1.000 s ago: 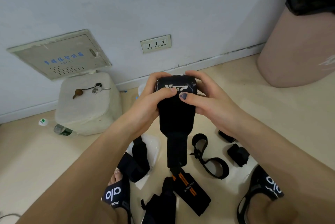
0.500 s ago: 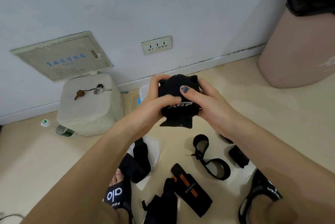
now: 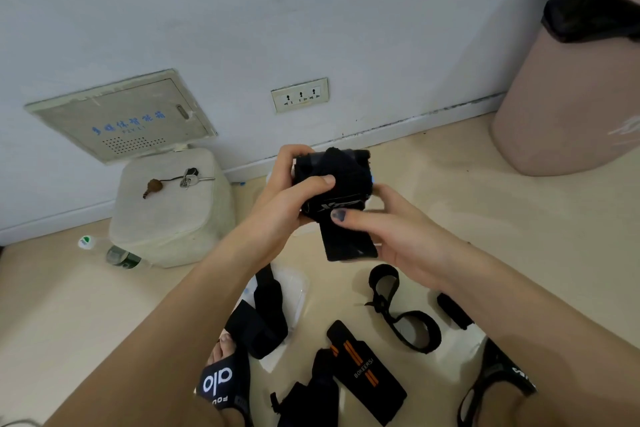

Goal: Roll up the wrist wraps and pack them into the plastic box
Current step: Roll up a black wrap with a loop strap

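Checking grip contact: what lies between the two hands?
In the head view, the partly rolled black wrist wrap lies between left hand and right hand; both hold it.

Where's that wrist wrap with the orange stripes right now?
The orange-striped wrist wrap lies flat on the floor at the bottom centre of the head view, between the person's two sandalled feet, just below the black looped strap.

I see a cream square cushioned stool (image 3: 166,215) against the wall, keys (image 3: 188,178) lying on top. A green-capped plastic bottle (image 3: 114,253) lies left of the stool; a white wall socket (image 3: 300,94) sits up to its right.
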Tool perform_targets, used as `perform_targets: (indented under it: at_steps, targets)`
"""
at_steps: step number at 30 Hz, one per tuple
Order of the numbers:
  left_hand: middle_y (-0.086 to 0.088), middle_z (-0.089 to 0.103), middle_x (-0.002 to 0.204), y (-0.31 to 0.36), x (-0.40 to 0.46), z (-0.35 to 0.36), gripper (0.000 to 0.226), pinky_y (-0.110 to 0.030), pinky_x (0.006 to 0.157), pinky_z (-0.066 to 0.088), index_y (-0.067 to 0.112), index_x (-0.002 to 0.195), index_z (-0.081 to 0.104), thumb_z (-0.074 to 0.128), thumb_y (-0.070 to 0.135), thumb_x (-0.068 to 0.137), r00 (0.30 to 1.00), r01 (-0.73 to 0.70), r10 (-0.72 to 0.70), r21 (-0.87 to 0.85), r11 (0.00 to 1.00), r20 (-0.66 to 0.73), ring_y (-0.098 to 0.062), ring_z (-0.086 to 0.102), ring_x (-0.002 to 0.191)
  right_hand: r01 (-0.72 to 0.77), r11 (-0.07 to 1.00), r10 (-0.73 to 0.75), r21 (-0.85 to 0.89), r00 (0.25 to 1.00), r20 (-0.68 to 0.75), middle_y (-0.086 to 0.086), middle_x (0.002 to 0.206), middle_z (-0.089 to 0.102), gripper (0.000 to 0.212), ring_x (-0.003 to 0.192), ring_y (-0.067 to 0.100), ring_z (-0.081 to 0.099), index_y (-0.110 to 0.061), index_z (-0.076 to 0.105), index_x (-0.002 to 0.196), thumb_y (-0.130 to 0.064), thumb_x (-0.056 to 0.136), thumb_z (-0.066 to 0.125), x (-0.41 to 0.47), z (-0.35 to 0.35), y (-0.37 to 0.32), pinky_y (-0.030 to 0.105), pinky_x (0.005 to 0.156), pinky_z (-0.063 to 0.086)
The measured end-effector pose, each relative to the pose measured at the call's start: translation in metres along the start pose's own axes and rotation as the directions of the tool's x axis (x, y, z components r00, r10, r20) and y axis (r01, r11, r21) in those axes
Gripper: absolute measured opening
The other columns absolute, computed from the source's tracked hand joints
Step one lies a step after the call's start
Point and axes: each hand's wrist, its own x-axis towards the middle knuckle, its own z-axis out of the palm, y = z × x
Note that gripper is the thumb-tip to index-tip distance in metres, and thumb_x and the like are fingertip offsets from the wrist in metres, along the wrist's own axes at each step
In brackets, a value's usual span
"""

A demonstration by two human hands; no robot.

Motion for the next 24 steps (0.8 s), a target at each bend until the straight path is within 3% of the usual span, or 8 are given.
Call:
perform_targets:
  at_steps: [4,7,9,11,15,17,21,24]
  targets:
    - [-0.003,0.062,0.105,0.0,0.003,-0.007,0.034,-0.026,0.076,0.056,0.027,0.117,0.047,0.068,0.014,0.094,0.997,-0.062,0.067,0.094,0.994,-0.047,-0.014,0.07,0.086,0.002,1.0,-0.002,0.0,0.998,-0.062,0.009,0.074,0.074,0.062,0.062,0.022,0.069,-0.016,0.037,0.15,-0.003,0.097,0.066,-0.004,0.008,0.006,0.027,0.054,0.054]
    - [-0.005,0.062,0.105,-0.001,0.006,-0.009,0.031,-0.025,0.073,0.055,0.025,0.118,0.046,0.064,0.01,0.097,0.997,-0.045,0.052,0.125,0.991,-0.056,-0.012,0.07,0.082,0.057,0.998,-0.054,0.017,0.988,-0.142,0.008,0.072,0.075,0.082,0.058,0.022,0.069,-0.026,0.021,0.16,-0.003,0.097,0.067,-0.005,0.011,0.007,0.026,0.052,0.053]
    - [-0.006,0.062,0.105,-0.004,0.008,-0.009,0.028,-0.025,0.07,0.055,0.023,0.116,0.047,0.064,0.011,0.097,0.998,-0.012,0.021,0.143,0.99,-0.065,-0.012,0.07,0.08,0.137,0.99,-0.139,-0.025,0.978,-0.159,0.011,0.076,0.076,0.084,0.059,0.024,0.071,-0.037,0.02,0.158,-0.002,0.097,0.067,-0.007,0.014,0.004,0.027,0.054,0.054]
    - [-0.007,0.062,0.105,-0.008,0.008,-0.01,0.026,-0.026,0.07,0.055,0.022,0.115,0.048,0.065,0.012,0.097,0.997,0.02,-0.01,0.142,0.99,-0.072,-0.015,0.07,0.082,0.201,0.978,-0.209,-0.065,0.961,-0.182,0.013,0.078,0.077,0.069,0.059,0.026,0.071,-0.038,0.034,0.147,-0.001,0.098,0.065,-0.008,0.015,-0.001,0.029,0.056,0.056]
    - [-0.009,0.063,0.104,-0.012,0.01,-0.003,0.027,-0.031,0.07,0.057,0.015,0.117,0.047,0.065,0.01,0.097,0.997,0.068,-0.063,0.12,0.99,-0.046,-0.022,0.071,0.081,0.265,0.963,-0.268,-0.042,0.941,-0.207,0.012,0.069,0.073,0.014,0.059,0.025,0.07,-0.008,0.062,0.109,0.002,0.099,0.062,-0.005,0.009,-0.005,0.028,0.057,0.057]
    - [-0.007,0.063,0.105,-0.014,0.009,-0.001,0.029,-0.032,0.071,0.058,0.013,0.121,0.047,0.064,0.01,0.098,0.996,0.087,-0.085,0.105,0.991,-0.022,-0.021,0.07,0.081,0.257,0.966,-0.249,0.024,0.95,-0.186,0.016,0.073,0.071,0.007,0.061,0.024,0.071,-0.001,0.067,0.098,0.003,0.098,0.061,-0.003,0.006,-0.006,0.026,0.059,0.057]
    - [-0.001,0.06,0.119,-0.016,0.008,0.002,0.028,-0.036,0.077,0.06,0.024,0.126,0.054,0.06,0.013,0.101,0.993,0.106,-0.109,0.071,0.992,0.046,-0.017,0.07,0.09,0.214,0.971,-0.204,0.111,0.975,-0.091,0.025,0.09,0.074,0.018,0.077,0.028,0.074,0.005,0.07,0.104,0.009,0.093,0.056,0.001,-0.006,-0.01,0.027,0.066,0.059]
    - [-0.003,0.06,0.128,-0.015,0.008,0.0,0.03,-0.047,0.087,0.061,0.024,0.127,0.057,0.059,0.01,0.101,0.992,0.107,-0.107,0.009,0.994,0.073,-0.023,0.07,0.1,0.273,0.961,-0.275,0.04,0.96,0.053,0.021,0.105,0.077,0.049,0.096,0.031,0.075,0.001,0.067,0.118,0.007,0.072,0.053,0.0,-0.013,-0.013,0.03,0.073,0.059]
